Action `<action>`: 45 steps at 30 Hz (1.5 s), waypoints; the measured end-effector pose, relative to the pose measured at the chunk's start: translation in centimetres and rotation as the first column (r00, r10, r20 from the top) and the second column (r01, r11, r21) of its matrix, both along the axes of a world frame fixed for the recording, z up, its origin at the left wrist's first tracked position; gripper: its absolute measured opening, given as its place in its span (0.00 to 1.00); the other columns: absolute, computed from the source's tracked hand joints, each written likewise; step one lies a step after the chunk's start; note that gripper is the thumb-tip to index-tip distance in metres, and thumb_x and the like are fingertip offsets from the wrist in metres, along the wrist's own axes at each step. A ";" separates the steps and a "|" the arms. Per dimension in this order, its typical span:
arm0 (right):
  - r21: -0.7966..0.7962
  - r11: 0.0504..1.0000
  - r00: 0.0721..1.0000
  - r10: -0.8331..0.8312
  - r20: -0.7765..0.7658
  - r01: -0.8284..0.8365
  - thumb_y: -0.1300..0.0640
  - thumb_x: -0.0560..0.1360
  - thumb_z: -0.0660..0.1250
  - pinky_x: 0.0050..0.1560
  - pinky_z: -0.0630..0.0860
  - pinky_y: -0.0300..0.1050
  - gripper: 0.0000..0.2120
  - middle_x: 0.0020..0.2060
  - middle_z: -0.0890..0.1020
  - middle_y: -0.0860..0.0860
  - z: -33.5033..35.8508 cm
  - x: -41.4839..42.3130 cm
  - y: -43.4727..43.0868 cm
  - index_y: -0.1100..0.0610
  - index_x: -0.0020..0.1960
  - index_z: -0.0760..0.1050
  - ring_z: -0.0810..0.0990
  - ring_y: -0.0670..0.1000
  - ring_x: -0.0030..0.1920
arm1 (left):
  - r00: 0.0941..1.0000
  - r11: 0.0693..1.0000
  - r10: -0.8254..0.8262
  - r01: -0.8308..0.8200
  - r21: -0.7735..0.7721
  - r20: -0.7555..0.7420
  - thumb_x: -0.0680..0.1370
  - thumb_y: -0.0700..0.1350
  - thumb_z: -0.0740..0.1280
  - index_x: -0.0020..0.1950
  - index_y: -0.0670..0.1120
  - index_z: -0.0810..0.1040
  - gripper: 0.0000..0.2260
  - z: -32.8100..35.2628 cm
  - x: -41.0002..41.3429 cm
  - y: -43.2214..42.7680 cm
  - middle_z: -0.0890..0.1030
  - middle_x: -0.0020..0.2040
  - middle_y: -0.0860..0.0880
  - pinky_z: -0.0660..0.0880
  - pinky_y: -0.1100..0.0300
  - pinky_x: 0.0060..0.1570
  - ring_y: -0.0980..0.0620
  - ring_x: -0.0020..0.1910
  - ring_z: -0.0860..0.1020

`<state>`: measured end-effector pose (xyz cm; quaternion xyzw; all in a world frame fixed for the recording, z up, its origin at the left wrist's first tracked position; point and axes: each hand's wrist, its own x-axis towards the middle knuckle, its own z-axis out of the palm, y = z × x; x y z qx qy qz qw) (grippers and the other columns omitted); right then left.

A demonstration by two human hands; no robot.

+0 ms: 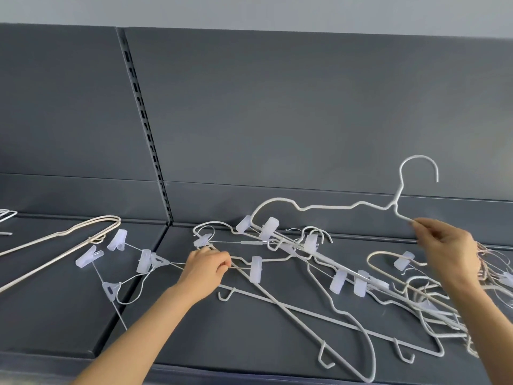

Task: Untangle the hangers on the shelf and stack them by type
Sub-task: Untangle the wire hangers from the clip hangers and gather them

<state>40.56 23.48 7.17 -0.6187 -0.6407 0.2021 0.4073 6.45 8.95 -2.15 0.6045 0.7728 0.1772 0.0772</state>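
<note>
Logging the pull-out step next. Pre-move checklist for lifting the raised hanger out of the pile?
1. Grip of right hand on raised hanger: ok, it pinches the wire beside the neck.
2. Steadying by left hand on pile: ok, it grips wires there.
3. Raised hanger free of pile: not ok, its clip bar crosses other hangers' wires.
4. Its hook clear: ok, in the air, touching nothing.
5. Matching stack for it: cannot tell; the left stack shows plain hangers only.
</note>
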 end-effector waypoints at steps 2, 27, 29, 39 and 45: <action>-0.022 1.000 0.999 0.016 0.030 -0.016 0.51 0.76 0.63 0.43 0.68 0.48 0.07 0.31 0.79 0.57 -0.2 -0.4 -0.1 0.52 0.45 0.78 0.75 0.58 0.38 | 0.999 0.996 0.050 -0.052 0.066 0.021 0.79 0.43 0.60 0.51 0.49 0.78 0.08 0.2 0.3 0.5 0.77 0.46 0.55 0.65 0.56 0.60 0.52 0.52 0.71; -0.107 0.992 0.992 0.079 0.096 -0.068 0.50 0.75 0.63 0.50 0.72 0.52 0.08 0.35 0.81 0.52 -2.6 -1.3 -1.7 0.49 0.48 0.80 0.77 0.59 0.46 | 0.991 0.961 -0.090 0.112 0.254 -0.097 0.74 0.42 0.68 0.45 0.41 0.82 0.06 1.4 5.1 3.5 0.79 0.48 0.48 0.74 0.58 0.43 0.47 0.49 0.77; -0.109 0.991 0.993 0.082 0.086 -0.073 0.50 0.76 0.63 0.50 0.71 0.51 0.08 0.34 0.80 0.51 -2.5 -1.6 -1.6 0.49 0.48 0.80 0.77 0.58 0.46 | 0.987 0.923 -0.066 0.116 0.366 -0.146 0.68 0.39 0.74 0.41 0.41 0.83 0.04 1.5 4.5 3.0 0.80 0.41 0.48 0.74 0.60 0.37 0.47 0.41 0.79; -0.086 0.965 0.969 0.247 -0.031 -0.249 0.53 0.75 0.64 0.39 0.68 0.46 0.07 0.27 0.76 0.49 -3.0 -5.6 -2.2 0.48 0.40 0.78 0.72 0.54 0.34 | 0.975 0.882 0.017 0.090 0.462 -0.221 0.75 0.50 0.58 0.52 0.46 0.82 0.15 3.8 2.8 2.4 0.82 0.45 0.51 0.73 0.55 0.48 0.51 0.45 0.78; -0.136 0.936 0.945 0.312 -0.098 -0.323 0.55 0.75 0.64 0.35 0.63 0.43 0.15 0.21 0.70 0.46 -3.6 -7.4 -2.0 0.49 0.30 0.75 0.64 0.47 0.26 | 0.989 0.905 -0.026 0.085 0.417 -0.146 0.74 0.51 0.62 0.54 0.48 0.82 0.14 4.9 2.6 2.7 0.81 0.37 0.51 0.72 0.52 0.50 0.47 0.39 0.77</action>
